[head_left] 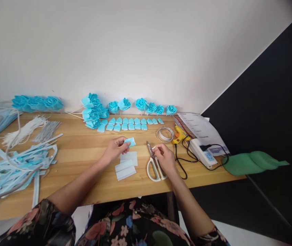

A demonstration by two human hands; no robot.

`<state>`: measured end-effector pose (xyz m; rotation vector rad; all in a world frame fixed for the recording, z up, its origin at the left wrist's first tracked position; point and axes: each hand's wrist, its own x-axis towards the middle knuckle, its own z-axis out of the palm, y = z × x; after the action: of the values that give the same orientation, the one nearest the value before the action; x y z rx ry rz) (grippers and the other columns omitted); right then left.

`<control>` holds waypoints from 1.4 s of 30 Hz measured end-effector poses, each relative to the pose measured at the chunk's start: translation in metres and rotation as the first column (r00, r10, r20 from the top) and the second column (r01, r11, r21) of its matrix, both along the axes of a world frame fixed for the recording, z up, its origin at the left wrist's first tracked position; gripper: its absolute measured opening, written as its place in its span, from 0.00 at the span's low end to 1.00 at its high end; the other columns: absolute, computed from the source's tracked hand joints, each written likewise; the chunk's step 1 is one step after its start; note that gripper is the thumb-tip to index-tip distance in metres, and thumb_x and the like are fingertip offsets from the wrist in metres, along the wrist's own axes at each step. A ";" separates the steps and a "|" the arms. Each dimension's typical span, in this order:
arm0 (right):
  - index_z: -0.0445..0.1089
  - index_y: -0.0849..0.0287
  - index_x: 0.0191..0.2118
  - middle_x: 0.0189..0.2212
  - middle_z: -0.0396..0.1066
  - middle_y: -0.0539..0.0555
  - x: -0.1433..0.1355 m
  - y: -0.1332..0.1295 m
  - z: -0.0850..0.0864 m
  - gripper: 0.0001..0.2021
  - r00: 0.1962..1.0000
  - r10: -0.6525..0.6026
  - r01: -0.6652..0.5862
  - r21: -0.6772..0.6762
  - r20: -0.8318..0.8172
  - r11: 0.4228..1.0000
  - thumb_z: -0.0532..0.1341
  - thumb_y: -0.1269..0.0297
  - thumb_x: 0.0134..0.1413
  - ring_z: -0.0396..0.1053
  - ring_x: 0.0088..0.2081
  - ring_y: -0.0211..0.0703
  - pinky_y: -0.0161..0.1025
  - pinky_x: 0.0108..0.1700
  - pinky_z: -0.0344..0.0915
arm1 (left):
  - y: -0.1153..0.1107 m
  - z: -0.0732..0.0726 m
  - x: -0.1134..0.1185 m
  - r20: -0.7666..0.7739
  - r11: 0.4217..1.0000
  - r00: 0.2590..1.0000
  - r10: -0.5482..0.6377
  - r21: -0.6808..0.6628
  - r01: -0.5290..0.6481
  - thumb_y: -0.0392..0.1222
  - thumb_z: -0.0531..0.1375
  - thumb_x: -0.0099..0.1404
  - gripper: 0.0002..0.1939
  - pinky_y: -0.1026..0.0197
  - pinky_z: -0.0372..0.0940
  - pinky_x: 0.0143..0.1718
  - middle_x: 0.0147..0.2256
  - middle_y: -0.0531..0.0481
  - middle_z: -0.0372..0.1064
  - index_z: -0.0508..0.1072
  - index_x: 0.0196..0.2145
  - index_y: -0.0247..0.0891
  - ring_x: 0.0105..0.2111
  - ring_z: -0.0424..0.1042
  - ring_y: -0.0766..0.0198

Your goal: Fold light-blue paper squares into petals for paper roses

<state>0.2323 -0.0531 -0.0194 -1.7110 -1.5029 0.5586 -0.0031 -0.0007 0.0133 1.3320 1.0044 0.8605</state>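
Note:
My left hand [119, 147] is closed in a pinch on a small folded piece of light blue fabric [129, 141], held above the table. Below it lie two flat pale fabric rectangles [125, 169], one overlapping the other. My right hand [165, 156] has its fingers curled together over the scissors [152, 169]. These have white handles and lie with the blades pointing away from me. Whether the right fingertips grip the scissors or some small thing is hidden. Beyond both hands, small blue folded petals [131, 126] lie in rows.
Blue fabric flowers [92, 112] line the wall. At right are a wire coil [165, 134], a yellow glue gun [180, 135], a power strip [203, 153] with black cords, and a green bottle-shaped object [253, 163]. Blue strips [20, 171] and white cords [25, 130] heap at left.

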 end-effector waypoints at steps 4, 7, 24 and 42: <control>0.70 0.56 0.37 0.31 0.75 0.52 -0.007 -0.007 0.013 0.08 0.999 0.045 -0.047 0.181 0.014 0.982 0.55 0.61 0.59 0.71 0.29 0.41 0.37 0.33 0.66 | -0.001 -0.002 0.001 0.044 0.997 0.998 -0.051 -0.064 0.054 0.54 0.62 0.54 0.17 0.65 0.58 0.24 0.20 0.54 0.66 0.66 0.25 0.36 0.19 0.62 0.70; 0.71 0.55 0.39 0.31 0.74 0.53 -0.016 -0.007 0.030 0.06 0.971 0.174 -0.229 0.422 0.164 0.877 0.57 0.68 0.58 0.70 0.32 0.41 0.38 0.36 0.66 | -0.002 -0.003 0.002 0.082 0.985 0.989 -0.126 -0.107 0.134 0.55 0.62 0.54 0.19 0.66 0.56 0.22 0.19 0.54 0.66 0.65 0.25 0.35 0.18 0.62 0.71; 0.75 0.52 0.44 0.31 0.73 0.54 -0.043 0.030 0.037 0.12 0.774 0.288 -0.604 0.519 0.564 0.605 0.57 0.71 0.58 0.67 0.34 0.43 0.40 0.35 0.65 | -0.001 -0.005 -0.001 0.157 0.963 0.966 -0.206 -0.143 0.229 0.58 0.62 0.53 0.22 0.67 0.56 0.21 0.18 0.55 0.65 0.66 0.26 0.35 0.17 0.62 0.72; 0.74 0.51 0.45 0.32 0.74 0.54 -0.039 0.030 0.024 0.13 0.751 0.353 -0.630 0.446 0.558 0.636 0.58 0.71 0.57 0.68 0.36 0.43 0.39 0.37 0.65 | -0.002 -0.001 -0.002 0.213 0.960 0.959 -0.185 -0.169 0.223 0.55 0.63 0.55 0.19 0.67 0.56 0.22 0.19 0.54 0.66 0.67 0.26 0.34 0.18 0.62 0.73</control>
<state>0.1931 -0.0227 0.0050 -0.8931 -2.2103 -0.0856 -0.0051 -0.0030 0.0119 1.1405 0.7604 0.7031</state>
